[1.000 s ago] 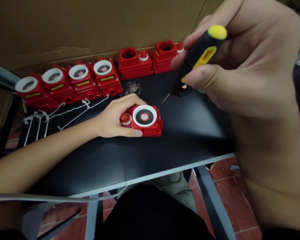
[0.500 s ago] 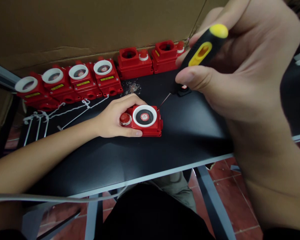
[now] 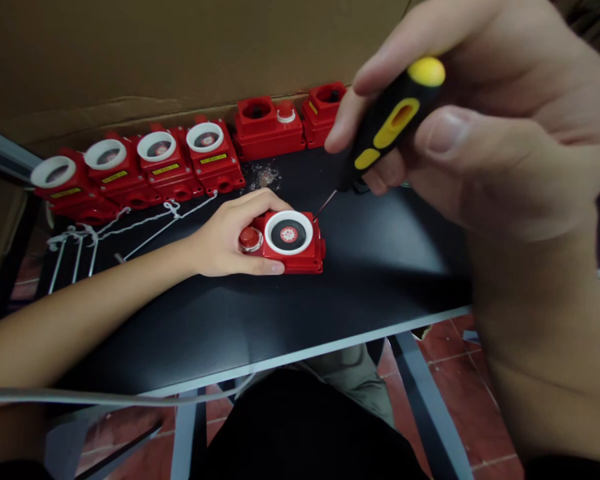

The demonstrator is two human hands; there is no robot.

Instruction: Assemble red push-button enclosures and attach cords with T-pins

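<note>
On the black table, my left hand (image 3: 235, 233) is wrapped round a red box with a white ring (image 3: 305, 262). Inside the ring is a dark disc with a red and white emblem, and a red knob stands at the box's left end. A black and yellow screwdriver (image 3: 387, 130) slants down from my right hand (image 3: 490, 113), which has its thumb and fingers round the handle. The thin shaft reaches the far right corner of the box; whether the tip sits in a screw cannot be made out.
Several red boxes with white rings (image 3: 161, 173) stand at the back left. Two ringless red boxes (image 3: 269, 137) are against the cardboard wall (image 3: 180, 47). Metal rods tied with white string (image 3: 145, 233) lie left, and small debris (image 3: 265, 177) lies behind my left hand.
My right hand's thumb and fingers have shifted round the screwdriver handle, and the handle has turned and moved slightly left. My left hand and the red box have stayed put.
</note>
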